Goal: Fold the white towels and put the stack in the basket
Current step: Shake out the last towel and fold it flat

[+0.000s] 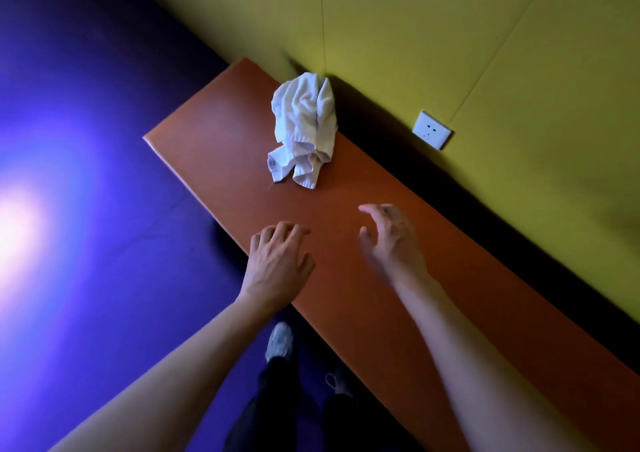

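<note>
A crumpled heap of white towels (304, 129) lies on the far part of a long orange-brown table (363, 296), close to the yellow wall. My left hand (278, 261) hovers over the table's near edge, fingers curled and apart, holding nothing. My right hand (393, 235) is a little to the right and slightly blurred, fingers spread, also empty. Both hands are well short of the towels. No basket is in view.
The yellow wall (485, 53) runs along the table's far side and carries a white power socket (432, 129). A purple floor (86, 174) with a bright glare lies to the left. My legs and shoes (280, 342) stand below the table's near edge.
</note>
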